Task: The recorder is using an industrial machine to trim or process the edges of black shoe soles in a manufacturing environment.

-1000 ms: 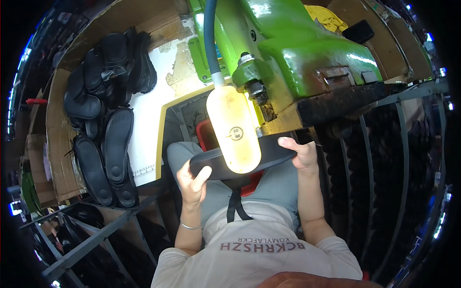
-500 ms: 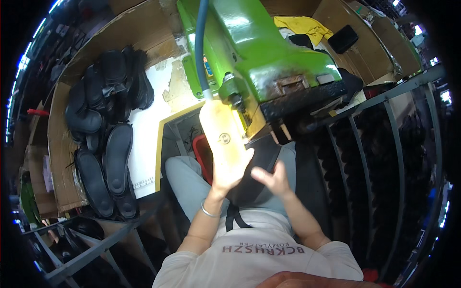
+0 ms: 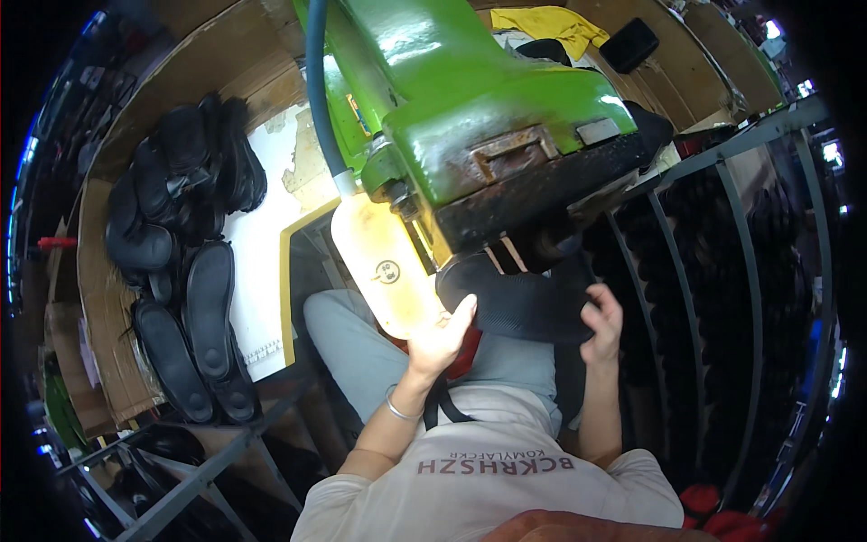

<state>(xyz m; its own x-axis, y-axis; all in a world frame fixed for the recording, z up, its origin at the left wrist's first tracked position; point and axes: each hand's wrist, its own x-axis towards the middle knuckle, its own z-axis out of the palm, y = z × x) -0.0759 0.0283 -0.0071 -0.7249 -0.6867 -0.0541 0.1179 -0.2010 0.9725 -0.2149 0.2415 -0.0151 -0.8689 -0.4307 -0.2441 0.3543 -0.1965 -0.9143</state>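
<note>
A black shoe sole (image 3: 533,307) with a finely textured face lies crosswise under the head of a green machine (image 3: 506,99). Its left end is held by my left hand (image 3: 441,343), whose thumb presses on the face; the other fingers are hidden behind the sole and a glowing pale lamp (image 3: 384,271). My right hand (image 3: 603,330) is closed round the sole's right end, fingers curled over the edge. Two light-coloured prongs on the machine reach down to the sole's upper edge, apparently touching it.
Several black soles (image 3: 209,307) are piled on a white board (image 3: 262,253) and in a cardboard box (image 3: 99,298) at left. A blue-grey hose (image 3: 322,99) runs to the lamp. At right stands a metal rack (image 3: 686,271) of dark items. A yellow cloth (image 3: 551,27) lies far right.
My right hand, earlier open and apart, has moved right and closed on the sole. The sole has turned crosswise and risen to the machine head. The view has shifted slightly.
</note>
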